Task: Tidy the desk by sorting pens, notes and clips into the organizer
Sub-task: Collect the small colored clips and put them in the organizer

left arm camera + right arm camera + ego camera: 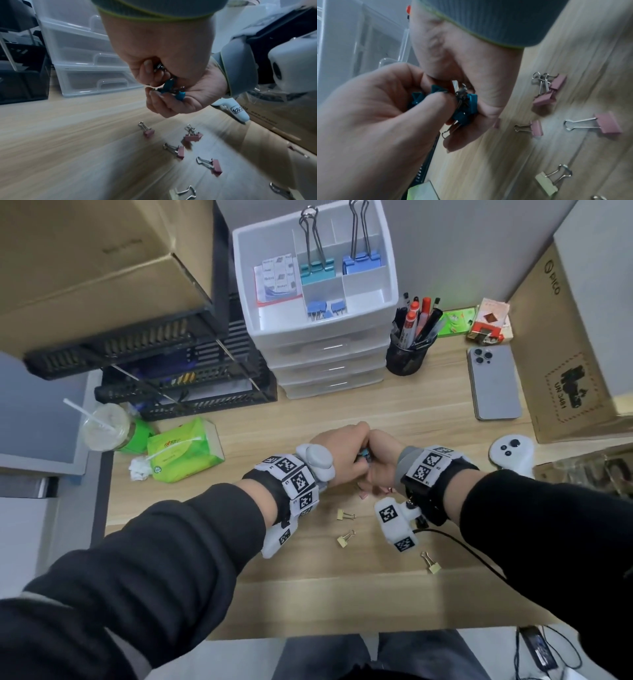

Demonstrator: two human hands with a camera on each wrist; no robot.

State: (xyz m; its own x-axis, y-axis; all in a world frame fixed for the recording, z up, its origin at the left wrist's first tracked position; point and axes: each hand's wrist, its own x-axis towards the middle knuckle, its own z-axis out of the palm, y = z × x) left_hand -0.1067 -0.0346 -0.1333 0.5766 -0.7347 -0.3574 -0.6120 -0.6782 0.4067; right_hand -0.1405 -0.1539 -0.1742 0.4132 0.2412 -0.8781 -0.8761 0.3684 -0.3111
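Both hands meet above the desk [342, 594], sharing a bunch of teal clips [467, 105]. The right hand [180, 102] cups the clips in its curled palm; the left hand [154, 54] pinches into the bunch from above. Small, light and stiff, with slick wire handles that tangle, the clips are probably best taken by the painted body. Pink clips [193, 136] lie on the desk just beneath, yellow clips [345, 539] nearer. The organizer [370, 313] stands at the far edge, already holding notes [275, 280] and larger clips.
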